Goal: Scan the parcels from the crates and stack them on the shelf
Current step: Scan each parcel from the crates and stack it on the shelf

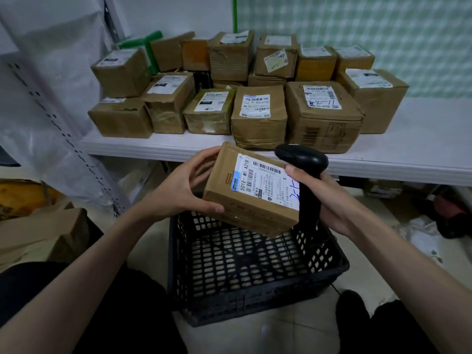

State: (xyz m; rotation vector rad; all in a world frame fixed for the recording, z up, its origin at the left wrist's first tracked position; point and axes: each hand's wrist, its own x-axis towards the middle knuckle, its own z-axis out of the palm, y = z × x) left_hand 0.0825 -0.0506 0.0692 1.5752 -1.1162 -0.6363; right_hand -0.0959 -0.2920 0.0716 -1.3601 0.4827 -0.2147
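Shelving first: white shelf board (pixel 408 149) spans the far half of the view, loaded with roughly two rows of taped cardboard parcels (pixel 258 116), some stacked two high at the far side. Bare board remains at the right end, beyond the last box.

Black plastic crate (pixel 255 264) sits on the tiled floor, near, centre. Lattice walls, interior looks empty of parcels from this angle.

Parcel in hand (pixel 252 192): small brown carton, held above the crate's far rim and just short of the shelf edge, tilted so the white shipping label (pixel 265 181) faces up toward the camera. Barcode strip visible along the label's far edge.

Left hand (pixel 184 185) clamped on the carton's left end, thumb along the near lower edge, fingers wrapped over the far upper corner. Right hand (pixel 329 200) closed around the handle of a black barcode scanner (pixel 304 159); its index finger touches the carton's right edge. Scanner head sits above the label's far right corner.

Handling judgement: one-hand support suggests it is light. Cardboard stiff, corners slightly crushed, tape glossy but not slick. Best grip is across opposite short faces, keeping fingers off the barcode. Not fragile by appearance; contents unknown.
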